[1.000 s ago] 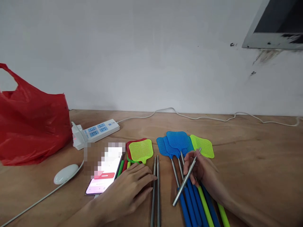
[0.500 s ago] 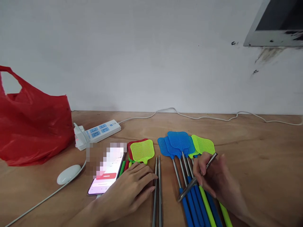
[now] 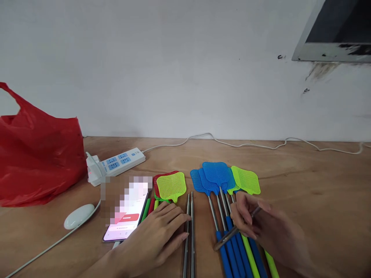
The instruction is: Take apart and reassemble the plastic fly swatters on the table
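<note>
My right hand (image 3: 272,227) is closed around a short metal rod (image 3: 227,238), which slants over the handles of several fly swatters; the rod's upper end is partly behind my thumb. Blue fly swatters (image 3: 216,173) lie fanned on the table with a lime green swatter (image 3: 246,180) at their right. Palm down, my left hand (image 3: 158,233) lies with fingers apart, holding nothing. Its fingertips reach two thin metal rods (image 3: 192,231) lying side by side; whether they touch, I cannot tell. Beyond this hand are another lime green swatter (image 3: 172,186) and a red swatter (image 3: 157,183), their handles partly covered.
A lit phone (image 3: 127,218) lies left of my left hand. Further left are a white mouse-shaped object (image 3: 79,217) with a cable, a power strip (image 3: 124,160) and a red plastic bag (image 3: 40,158). A thin white cord (image 3: 240,145) runs along the wall.
The view has shifted slightly, so the table items appear further left. My right hand has turned a little, and the rod's upper end sits lower, behind the thumb. My left hand stays in place.
</note>
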Action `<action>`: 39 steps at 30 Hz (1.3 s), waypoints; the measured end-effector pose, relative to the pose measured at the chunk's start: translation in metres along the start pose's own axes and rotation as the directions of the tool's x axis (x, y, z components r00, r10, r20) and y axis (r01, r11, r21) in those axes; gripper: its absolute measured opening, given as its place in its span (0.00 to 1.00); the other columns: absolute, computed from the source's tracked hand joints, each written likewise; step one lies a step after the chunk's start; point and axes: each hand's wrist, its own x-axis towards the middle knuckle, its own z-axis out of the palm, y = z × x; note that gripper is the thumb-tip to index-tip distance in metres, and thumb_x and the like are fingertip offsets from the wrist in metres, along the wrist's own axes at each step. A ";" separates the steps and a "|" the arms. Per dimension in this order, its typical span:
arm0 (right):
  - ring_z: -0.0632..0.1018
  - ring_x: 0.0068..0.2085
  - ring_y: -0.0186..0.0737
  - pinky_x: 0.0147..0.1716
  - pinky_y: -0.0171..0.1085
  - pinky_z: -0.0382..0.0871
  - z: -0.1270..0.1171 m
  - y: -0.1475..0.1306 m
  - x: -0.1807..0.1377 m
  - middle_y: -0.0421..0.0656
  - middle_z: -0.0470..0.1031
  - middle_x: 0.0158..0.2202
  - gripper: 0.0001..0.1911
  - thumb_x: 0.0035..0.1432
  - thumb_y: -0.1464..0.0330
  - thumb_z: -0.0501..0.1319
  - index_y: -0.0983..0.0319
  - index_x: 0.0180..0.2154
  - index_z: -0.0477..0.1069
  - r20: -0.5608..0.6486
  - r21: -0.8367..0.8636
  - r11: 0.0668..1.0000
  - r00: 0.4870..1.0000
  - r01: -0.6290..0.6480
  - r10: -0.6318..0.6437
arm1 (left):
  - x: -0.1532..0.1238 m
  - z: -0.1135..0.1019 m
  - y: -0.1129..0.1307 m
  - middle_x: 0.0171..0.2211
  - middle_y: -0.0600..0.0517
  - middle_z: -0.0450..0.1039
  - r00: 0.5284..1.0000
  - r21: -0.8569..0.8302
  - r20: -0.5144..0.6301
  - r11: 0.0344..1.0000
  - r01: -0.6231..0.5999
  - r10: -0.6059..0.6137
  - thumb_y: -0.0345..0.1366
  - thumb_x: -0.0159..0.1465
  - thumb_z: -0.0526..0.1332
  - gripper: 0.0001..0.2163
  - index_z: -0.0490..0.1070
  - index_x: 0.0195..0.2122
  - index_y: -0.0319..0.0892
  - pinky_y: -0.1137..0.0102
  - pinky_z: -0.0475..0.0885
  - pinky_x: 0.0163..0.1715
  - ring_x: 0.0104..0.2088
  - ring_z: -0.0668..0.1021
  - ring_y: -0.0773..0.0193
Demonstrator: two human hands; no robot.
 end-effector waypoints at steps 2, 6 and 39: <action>0.52 0.18 0.28 0.18 0.33 0.47 -0.002 0.005 0.006 0.36 0.64 0.20 0.22 0.64 0.50 0.54 0.60 0.28 0.67 -0.078 0.041 0.999 0.997 0.015 -0.012 | 0.000 0.000 0.000 0.46 0.49 0.73 1.000 0.001 0.005 1.000 0.005 -0.005 0.32 0.72 0.54 0.11 0.66 0.54 0.45 0.56 0.68 0.51 0.47 0.74 0.53; 0.53 0.14 0.24 0.13 0.29 0.49 -0.008 0.016 0.018 0.37 0.71 0.24 0.18 0.65 0.52 0.56 0.59 0.32 0.69 -0.257 0.035 0.999 0.966 0.020 -0.010 | 0.001 0.001 -0.001 0.44 0.49 0.74 1.000 0.009 0.009 1.000 0.009 -0.010 0.31 0.71 0.54 0.10 0.68 0.51 0.45 0.57 0.70 0.49 0.45 0.74 0.53; 0.77 0.39 0.46 0.36 0.41 0.68 -0.015 0.029 0.007 0.45 0.76 0.37 0.11 0.59 0.71 0.60 0.57 0.44 0.74 0.153 -0.976 0.130 0.974 0.176 -0.170 | -0.001 0.004 0.000 0.65 0.50 0.64 0.991 0.054 0.024 0.990 -0.134 0.133 0.24 0.66 0.56 0.27 0.59 0.66 0.48 0.58 0.67 0.62 0.63 0.69 0.56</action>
